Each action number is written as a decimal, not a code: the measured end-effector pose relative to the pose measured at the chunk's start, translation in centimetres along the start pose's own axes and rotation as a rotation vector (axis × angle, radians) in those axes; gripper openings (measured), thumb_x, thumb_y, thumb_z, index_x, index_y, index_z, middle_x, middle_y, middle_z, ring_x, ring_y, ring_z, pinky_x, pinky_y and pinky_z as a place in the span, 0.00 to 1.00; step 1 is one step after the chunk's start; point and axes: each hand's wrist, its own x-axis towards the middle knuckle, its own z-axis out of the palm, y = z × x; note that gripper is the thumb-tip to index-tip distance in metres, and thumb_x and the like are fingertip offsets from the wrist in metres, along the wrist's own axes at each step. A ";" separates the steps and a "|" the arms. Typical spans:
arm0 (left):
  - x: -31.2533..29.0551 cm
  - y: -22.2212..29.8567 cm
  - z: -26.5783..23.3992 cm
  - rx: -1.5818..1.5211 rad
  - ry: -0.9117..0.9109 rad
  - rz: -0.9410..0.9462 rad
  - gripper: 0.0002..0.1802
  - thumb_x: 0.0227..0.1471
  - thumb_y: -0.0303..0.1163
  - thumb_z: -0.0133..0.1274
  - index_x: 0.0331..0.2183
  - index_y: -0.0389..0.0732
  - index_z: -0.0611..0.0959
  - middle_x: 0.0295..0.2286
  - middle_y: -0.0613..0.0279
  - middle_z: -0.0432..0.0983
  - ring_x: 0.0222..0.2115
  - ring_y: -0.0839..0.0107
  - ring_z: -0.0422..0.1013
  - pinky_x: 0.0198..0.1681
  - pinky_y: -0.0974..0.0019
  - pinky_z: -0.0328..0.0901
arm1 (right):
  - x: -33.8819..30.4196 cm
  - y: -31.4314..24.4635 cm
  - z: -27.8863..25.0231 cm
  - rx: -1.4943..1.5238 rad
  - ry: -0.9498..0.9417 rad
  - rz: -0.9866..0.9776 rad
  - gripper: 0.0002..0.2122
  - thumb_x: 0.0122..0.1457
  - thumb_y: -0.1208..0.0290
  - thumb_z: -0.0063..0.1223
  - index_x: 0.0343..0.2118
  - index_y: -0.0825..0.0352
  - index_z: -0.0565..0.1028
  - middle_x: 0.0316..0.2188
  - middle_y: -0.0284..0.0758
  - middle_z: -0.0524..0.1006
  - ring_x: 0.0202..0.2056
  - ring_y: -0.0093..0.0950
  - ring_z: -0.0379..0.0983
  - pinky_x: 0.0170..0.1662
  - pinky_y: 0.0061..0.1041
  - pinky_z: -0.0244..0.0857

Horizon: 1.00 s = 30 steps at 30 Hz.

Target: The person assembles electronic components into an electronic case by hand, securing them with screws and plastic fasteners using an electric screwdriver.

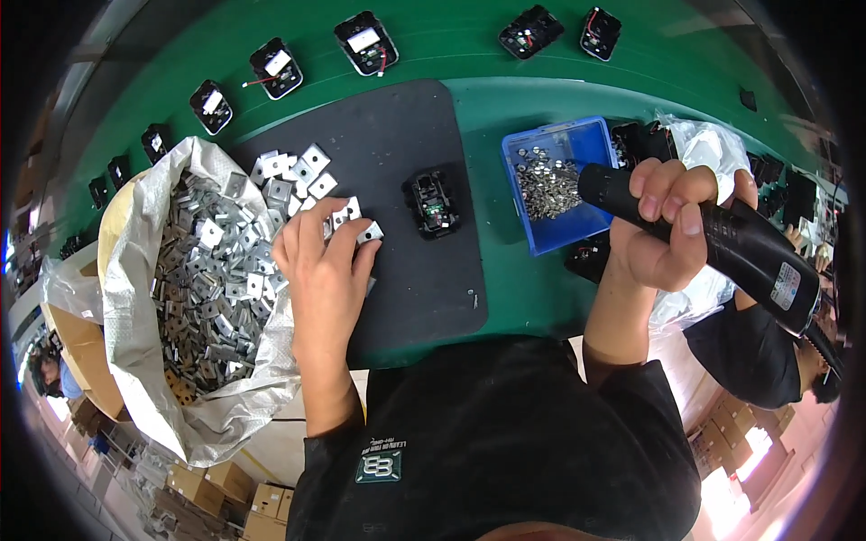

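Observation:
My left hand point(323, 261) rests on the black mat point(406, 153), fingertips pinching a small square metal bracket point(369, 233) from a loose cluster of brackets point(293, 176). A small black electronic module point(431, 203) sits on the mat just right of that hand. My right hand point(663, 225) is raised over the green table, closed around a black electric screwdriver point(722, 239) whose tip end points left toward a blue bin point(559, 180).
A large white sack point(194, 279) full of metal brackets lies at the left. The blue bin holds small silver screws. Several black modules point(365, 42) line the far green surface point(505, 99). Another person's dark sleeve point(749, 347) is at the right. Cardboard boxes sit below.

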 end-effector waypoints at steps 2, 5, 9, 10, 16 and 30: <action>0.1 0.3 0.2 -0.006 0.060 0.002 0.14 0.35 0.27 0.66 0.30 0.42 0.82 0.38 0.65 0.74 0.42 0.63 0.68 0.48 0.60 0.56 | -0.1 -0.2 0.0 -0.002 -0.005 0.008 0.29 0.55 0.76 0.51 0.59 0.60 0.54 0.22 0.31 0.66 0.20 0.25 0.64 0.29 0.30 0.64; -0.3 -0.4 1.1 -0.135 0.067 0.011 0.12 0.37 0.26 0.65 0.29 0.41 0.82 0.30 0.65 0.77 0.34 0.66 0.71 0.45 0.61 0.58 | -0.1 -0.3 0.0 0.007 -0.031 0.021 0.29 0.56 0.75 0.52 0.59 0.58 0.53 0.23 0.31 0.67 0.22 0.25 0.64 0.30 0.30 0.64; 0.1 0.5 1.6 -0.309 0.095 -0.100 0.10 0.37 0.25 0.65 0.26 0.41 0.80 0.25 0.67 0.77 0.30 0.68 0.72 0.39 0.63 0.60 | 0.0 -0.5 -0.2 0.036 -0.022 0.032 0.29 0.56 0.75 0.52 0.60 0.58 0.53 0.23 0.31 0.67 0.22 0.25 0.65 0.31 0.31 0.64; 0.3 0.8 1.5 -0.307 0.096 -0.100 0.10 0.37 0.25 0.65 0.26 0.41 0.80 0.25 0.67 0.77 0.30 0.68 0.72 0.39 0.63 0.60 | 0.0 -0.5 -0.3 0.044 -0.025 0.033 0.29 0.56 0.75 0.52 0.60 0.58 0.53 0.24 0.31 0.67 0.22 0.25 0.65 0.31 0.31 0.64; 2.4 2.3 1.5 -0.413 0.189 0.001 0.10 0.33 0.26 0.68 0.24 0.42 0.83 0.37 0.65 0.76 0.37 0.67 0.71 0.42 0.66 0.59 | -0.1 -0.7 -0.2 0.057 -0.007 0.055 0.29 0.56 0.76 0.52 0.59 0.58 0.53 0.23 0.30 0.67 0.22 0.25 0.65 0.31 0.30 0.64; 6.2 2.3 3.4 -0.656 -0.038 -0.076 0.18 0.36 0.19 0.64 0.34 0.38 0.77 0.31 0.59 0.76 0.32 0.63 0.74 0.34 0.64 0.66 | -0.7 -2.7 1.4 0.248 -0.218 0.111 0.29 0.56 0.76 0.53 0.59 0.55 0.54 0.24 0.29 0.68 0.22 0.25 0.66 0.29 0.28 0.65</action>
